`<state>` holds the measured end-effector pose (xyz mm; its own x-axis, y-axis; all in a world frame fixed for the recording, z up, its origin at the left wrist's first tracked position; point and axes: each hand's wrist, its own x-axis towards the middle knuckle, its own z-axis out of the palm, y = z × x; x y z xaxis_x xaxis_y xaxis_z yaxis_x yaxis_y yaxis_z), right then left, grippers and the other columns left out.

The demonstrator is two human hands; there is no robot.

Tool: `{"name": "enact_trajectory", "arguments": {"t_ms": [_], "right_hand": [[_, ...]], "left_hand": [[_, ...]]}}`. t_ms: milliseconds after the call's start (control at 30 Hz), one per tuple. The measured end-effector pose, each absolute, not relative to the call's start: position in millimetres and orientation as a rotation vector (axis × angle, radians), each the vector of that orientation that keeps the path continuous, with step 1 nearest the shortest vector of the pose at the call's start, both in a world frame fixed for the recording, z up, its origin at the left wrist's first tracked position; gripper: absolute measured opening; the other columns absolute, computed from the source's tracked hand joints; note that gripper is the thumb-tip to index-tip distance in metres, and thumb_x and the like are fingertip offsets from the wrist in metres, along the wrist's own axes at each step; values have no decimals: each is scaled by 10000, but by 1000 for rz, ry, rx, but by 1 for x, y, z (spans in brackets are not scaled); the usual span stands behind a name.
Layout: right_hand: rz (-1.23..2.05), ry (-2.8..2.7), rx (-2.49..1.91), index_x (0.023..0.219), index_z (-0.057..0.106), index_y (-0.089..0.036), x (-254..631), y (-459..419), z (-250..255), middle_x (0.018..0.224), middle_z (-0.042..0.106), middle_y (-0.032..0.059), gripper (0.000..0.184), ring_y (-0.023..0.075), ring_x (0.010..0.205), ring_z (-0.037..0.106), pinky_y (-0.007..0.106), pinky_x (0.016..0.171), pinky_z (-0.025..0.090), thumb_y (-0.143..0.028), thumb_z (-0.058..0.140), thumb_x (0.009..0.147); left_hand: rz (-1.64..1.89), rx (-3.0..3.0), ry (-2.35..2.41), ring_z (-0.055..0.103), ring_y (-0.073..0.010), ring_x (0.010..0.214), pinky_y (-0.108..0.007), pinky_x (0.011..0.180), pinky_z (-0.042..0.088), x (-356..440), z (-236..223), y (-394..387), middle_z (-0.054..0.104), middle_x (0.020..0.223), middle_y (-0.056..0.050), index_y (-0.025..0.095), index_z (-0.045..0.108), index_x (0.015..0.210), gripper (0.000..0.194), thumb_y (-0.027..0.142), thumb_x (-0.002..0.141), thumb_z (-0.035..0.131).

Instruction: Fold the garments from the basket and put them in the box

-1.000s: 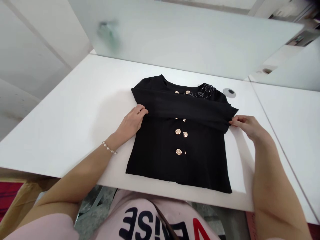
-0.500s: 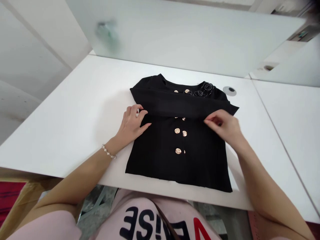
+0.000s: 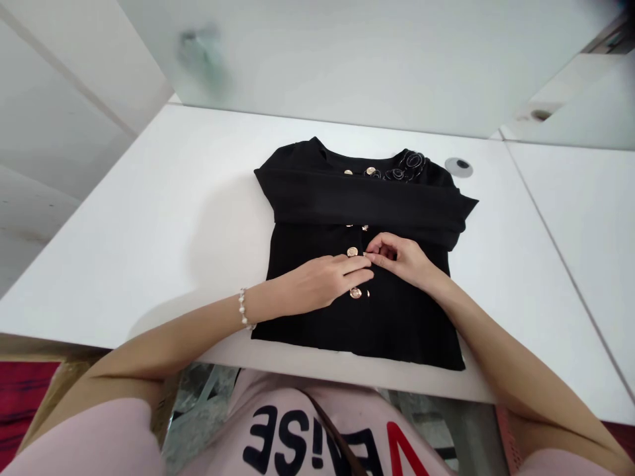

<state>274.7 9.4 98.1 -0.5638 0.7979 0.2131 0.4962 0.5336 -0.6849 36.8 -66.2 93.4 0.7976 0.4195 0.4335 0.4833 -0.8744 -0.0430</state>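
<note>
A white tabletop [image 3: 149, 231] fills the middle of the head view, and a frosted glass panel [image 3: 347, 59] is seen beyond it at 12 o'clock. A black long-sleeved button-front garment [image 3: 397, 317] is laid flat near the tabletop's centre, with its neckline toward 12 o'clock and its hem toward 6 o'clock. A folded band of the same black cloth [image 3: 367, 201], probably a sleeve, is laid across the chest from 9 o'clock to 3 o'clock. A round grey desk grommet [image 3: 459, 167] is set in the tabletop just beyond the garment's shoulder, at about 1 o'clock.

Both hands have been brought in from the garment's edges to its centre, just below the band. The left hand [image 3: 322, 281] is laid nearly flat on the cloth with its fingers extended toward 3 o'clock, and no grip is shown; a pearl bracelet [image 3: 243, 309] is worn at its wrist. The right hand [image 3: 397, 258] is half closed, its fingers curled down to the button line beside the left fingertips; whether cloth is pinched there cannot be told. A round gold button [image 3: 352, 251] is seen just beyond the left hand, at 12 o'clock.
</note>
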Motion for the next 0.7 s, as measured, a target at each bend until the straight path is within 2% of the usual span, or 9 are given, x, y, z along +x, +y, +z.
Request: {"name": "enact_trajectory", "arguments": {"t_ms": [100,200,333,467,567,700], "right_hand": [[774,-2295,-1011,914,705,-189,274,8,98,825,610,34,319,119,644,520,264,590,417,-502,662,869],[773,-2318,-1003,915,714,-199,275,7,100,854,613,36,309,120,662,530,261,603,422,-502,662,882],[745,-2341,-1002,879,712,-199,274,8,99,834,615,29,300,116,651,518,255,605,413,-494,664,894],[643,-2365,-988,845,693,-191,272,8,96,815,598,27,237,111,625,501,259,610,417,-409,639,919],[564,-2365,-956,974,693,-204,271,1,97,914,606,45,146,120,657,531,269,626,448,-323,624,928],[408,-2456,-802,1084,687,-226,267,-19,103,1053,567,76,252,145,795,579,284,702,486,-152,490,944]], "left_hand": [[-605,-2869,-690,663,-208,968,-336,790,559,44,89,-62,605,1224,-130,151,619,1128,239,100,1009,419],[-708,-2923,-761,647,-229,1017,-353,846,559,42,84,-60,575,1211,-150,127,623,1012,180,226,1026,473],[-937,-3053,-966,615,-158,877,-316,817,545,33,82,-58,554,1158,-110,147,605,912,261,314,1042,453],[-1287,-3081,-1190,580,-131,832,-283,793,526,31,81,-53,555,1014,-52,172,572,802,224,278,997,535],[-1524,-3043,-1321,571,-109,796,-255,729,522,32,78,-50,552,1015,-24,186,588,863,54,177,890,634],[-1632,-3039,-1348,549,-82,762,-236,702,515,34,72,-48,543,1046,-15,195,594,951,175,75,825,610]]}}
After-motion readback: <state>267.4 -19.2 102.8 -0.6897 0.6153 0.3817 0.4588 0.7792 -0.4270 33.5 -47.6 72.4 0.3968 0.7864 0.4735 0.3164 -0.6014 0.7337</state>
